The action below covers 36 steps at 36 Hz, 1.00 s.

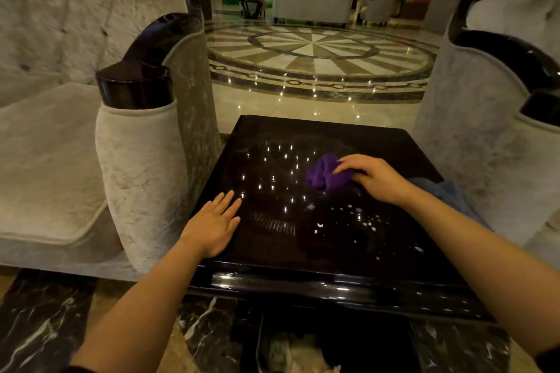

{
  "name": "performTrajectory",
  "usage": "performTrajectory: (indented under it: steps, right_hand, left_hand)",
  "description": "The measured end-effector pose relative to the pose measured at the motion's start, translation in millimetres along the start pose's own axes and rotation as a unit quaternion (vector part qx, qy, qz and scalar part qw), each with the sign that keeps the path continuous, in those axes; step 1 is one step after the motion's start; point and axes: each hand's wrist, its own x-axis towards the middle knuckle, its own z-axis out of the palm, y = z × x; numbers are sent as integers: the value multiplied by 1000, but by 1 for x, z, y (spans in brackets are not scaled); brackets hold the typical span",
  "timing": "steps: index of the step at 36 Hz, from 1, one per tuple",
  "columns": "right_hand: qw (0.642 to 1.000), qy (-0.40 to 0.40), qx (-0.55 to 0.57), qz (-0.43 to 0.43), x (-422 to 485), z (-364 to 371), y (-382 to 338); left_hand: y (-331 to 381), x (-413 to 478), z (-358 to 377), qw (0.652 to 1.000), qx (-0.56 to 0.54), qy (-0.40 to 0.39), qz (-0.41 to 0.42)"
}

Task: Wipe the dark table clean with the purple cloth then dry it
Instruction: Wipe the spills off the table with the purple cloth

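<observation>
The right hand (374, 179) rests on the bunched purple cloth (322, 175), its fingers (348, 162) curled over the top of the fabric and gripping it against the dark glossy surface (272, 248). The cloth sits right of centre on the surface, toward the far half. Just in front of it, on the near right part of the surface, lie scattered pale droplets and smears (363, 221) (some of the bright specks farther left look like reflected ceiling lights rather than spills). The left hand (213, 224) lies flat, palm down, at the near left part of the surface, fingers (227, 201) extended and slightly spread, holding nothing. Behind the right wrist, at the right edge of the surface, a bluish fabric (442, 191) shows partly, mostly hidden by the forearm. A pale upholstered armchair (142, 166) with black trim stands just beside the surface on the left, another (485, 130) on the right. Beyond is a polished marble floor (318, 51) with a radial pattern.
</observation>
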Motion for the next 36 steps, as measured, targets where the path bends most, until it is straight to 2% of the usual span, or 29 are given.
performTrajectory:
  steps: [9,15,22,29,36]
  right_hand:
    - [991,11,-38,125,38,38,62]
    - [980,-39,-69,181,45,54,79]
    - [971,-65,-164,162,42,66,76]
    - [978,-92,-160,101,27,75,60]
    - [982,-116,-143,43,-14,81,39]
  left_hand:
    - [0,4,0,1000,-24,-10,0]
    - [1,5,-4,998,-55,-15,-5]
    - [18,5,1,998,-62,21,-18]
    - [52,9,12,999,-33,-8,30]
    - [55,8,17,1000,0,-14,27]
